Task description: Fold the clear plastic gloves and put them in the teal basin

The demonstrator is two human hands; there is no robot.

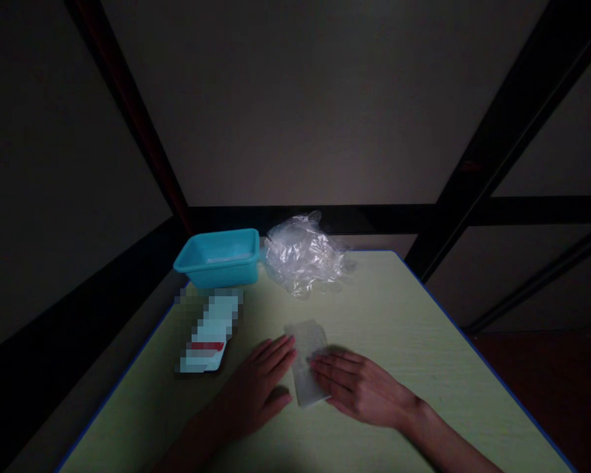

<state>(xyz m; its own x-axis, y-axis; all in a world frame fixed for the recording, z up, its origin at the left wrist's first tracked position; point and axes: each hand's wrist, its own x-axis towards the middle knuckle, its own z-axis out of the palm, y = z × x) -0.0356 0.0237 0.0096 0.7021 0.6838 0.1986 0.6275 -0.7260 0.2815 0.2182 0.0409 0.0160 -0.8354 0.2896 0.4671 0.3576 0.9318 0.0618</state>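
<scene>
A small, translucent, whitish flat piece (304,374), like a folded plastic film or bag, lies on the table between my hands. My right hand (362,386) rests on its right side with the fingers stretched out flat. At its left edge is my left hand (263,387), fingers extended and thumb apart, the fingertips at or just touching the border. Neither hand grips anything. Behind the piece, near the table's far edge, sits a crumpled heap of clear plastic (303,253).
A turquoise plastic basket (226,266) stands at the far left corner of the pale table (404,315), which has a blue edge. In front of the basket lies a blurred-out light-coloured packet (209,332) with a red band. Dark-framed panels (320,105) rise behind the table.
</scene>
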